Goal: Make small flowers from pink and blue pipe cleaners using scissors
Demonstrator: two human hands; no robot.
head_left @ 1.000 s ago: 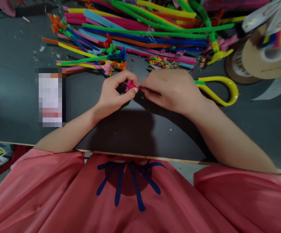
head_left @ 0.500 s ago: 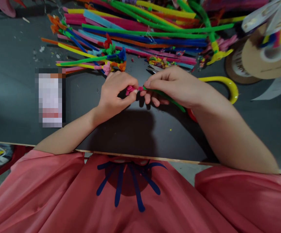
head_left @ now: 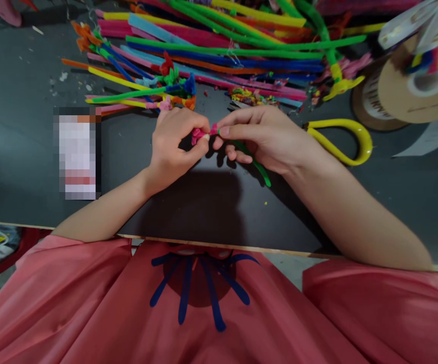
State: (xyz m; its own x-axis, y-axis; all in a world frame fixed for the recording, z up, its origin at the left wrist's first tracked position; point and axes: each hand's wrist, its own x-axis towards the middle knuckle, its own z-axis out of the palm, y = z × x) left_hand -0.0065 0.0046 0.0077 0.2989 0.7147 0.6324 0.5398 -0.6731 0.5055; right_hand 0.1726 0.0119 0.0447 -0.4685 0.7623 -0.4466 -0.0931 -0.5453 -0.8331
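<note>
Over the dark table [head_left: 211, 212], my left hand [head_left: 173, 146] is closed in a pinch on a small pink flower head [head_left: 199, 135]. My right hand [head_left: 268, 136] pinches the neck just right of that flower, where it joins a green stick [head_left: 259, 169]. The green stick runs down and to the right under my right palm, and its far end pokes out below the hand. Both hands meet at the flower, fingertips almost touching.
A pile of long coloured sticks [head_left: 222, 45] lies across the back of the table, with several finished flower sticks [head_left: 165, 83] at its left front. A yellow hooked stick [head_left: 340, 139] lies right of my hand. Cardboard spools [head_left: 411, 86] stand at the far right. A blurred flat object [head_left: 78, 151] lies left.
My right hand has opened from covering the stick to pinching its neck, and the green stick has swung out below the palm. Both hands shifted slightly up and left.
</note>
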